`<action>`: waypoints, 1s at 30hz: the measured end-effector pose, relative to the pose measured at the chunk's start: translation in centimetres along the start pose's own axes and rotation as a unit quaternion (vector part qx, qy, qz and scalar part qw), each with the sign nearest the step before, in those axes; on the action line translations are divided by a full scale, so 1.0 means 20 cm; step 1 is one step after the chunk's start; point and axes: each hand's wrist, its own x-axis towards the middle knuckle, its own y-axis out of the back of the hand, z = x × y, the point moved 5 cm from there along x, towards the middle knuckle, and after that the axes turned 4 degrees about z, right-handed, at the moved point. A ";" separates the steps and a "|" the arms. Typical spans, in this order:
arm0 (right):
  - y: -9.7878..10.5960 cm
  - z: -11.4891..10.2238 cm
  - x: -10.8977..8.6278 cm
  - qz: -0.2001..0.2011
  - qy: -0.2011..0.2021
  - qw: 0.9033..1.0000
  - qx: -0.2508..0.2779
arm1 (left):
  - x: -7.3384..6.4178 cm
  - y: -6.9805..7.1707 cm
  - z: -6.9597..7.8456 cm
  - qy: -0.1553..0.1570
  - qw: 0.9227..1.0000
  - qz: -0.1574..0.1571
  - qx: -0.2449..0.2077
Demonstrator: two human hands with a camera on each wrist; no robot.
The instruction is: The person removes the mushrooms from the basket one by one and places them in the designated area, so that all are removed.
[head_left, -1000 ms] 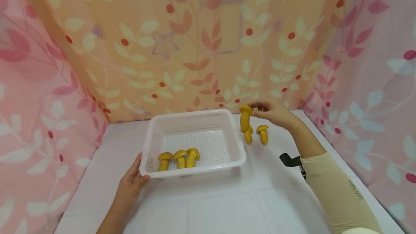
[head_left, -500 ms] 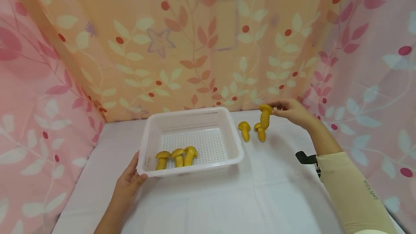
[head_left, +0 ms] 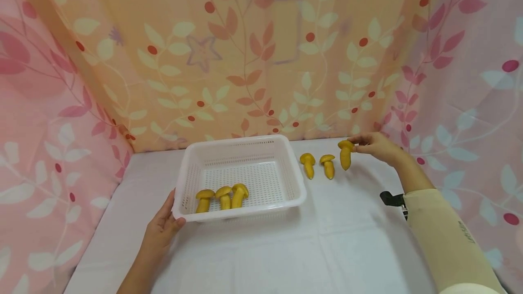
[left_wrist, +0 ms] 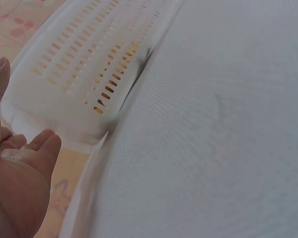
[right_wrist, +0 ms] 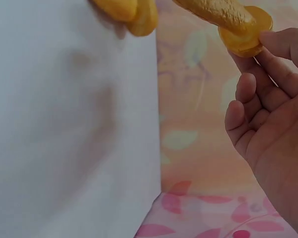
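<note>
In the head view my right hand (head_left: 377,147) pinches a yellow toy mushroom (head_left: 345,155) by its cap, stem hanging down, at the far right of the table. The right wrist view shows thumb and fingertips on the cap (right_wrist: 246,34). Just left of it, two more mushrooms (head_left: 308,165) lie side by side on the cloth. My left hand (head_left: 161,230) holds a white plastic basket (head_left: 245,213) at its near left corner, thumb at the rim. Inside the basket, three mushrooms (head_left: 224,197) lie in a row along the near wall.
A white cloth (head_left: 278,257) covers the table. Patterned orange fabric (head_left: 253,58) hangs behind it, with pink floral fabric on both sides. A black mount (head_left: 392,198) sticks out from my right wrist beside a beige sleeve (head_left: 445,239).
My right hand has carried its mushroom rightward, past the two lying on the table, and lower toward the cloth. The left hand keeps its hold on the basket.
</note>
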 end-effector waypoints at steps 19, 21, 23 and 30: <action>-0.07 0.31 0.13 -0.037 -0.016 0.999 0.015 | -0.01 0.00 0.00 -0.014 1.000 -0.003 -0.023; -0.07 0.33 0.13 -0.041 -0.028 0.999 0.024 | -0.01 0.00 0.00 -0.015 1.000 -0.006 -0.019; -0.08 0.35 0.13 -0.045 -0.038 0.998 0.030 | 0.00 0.00 0.00 -0.016 1.000 -0.007 -0.010; -0.09 0.39 0.17 -0.055 -0.051 0.997 0.032 | 0.00 -0.01 0.01 -0.006 1.000 -0.005 -0.006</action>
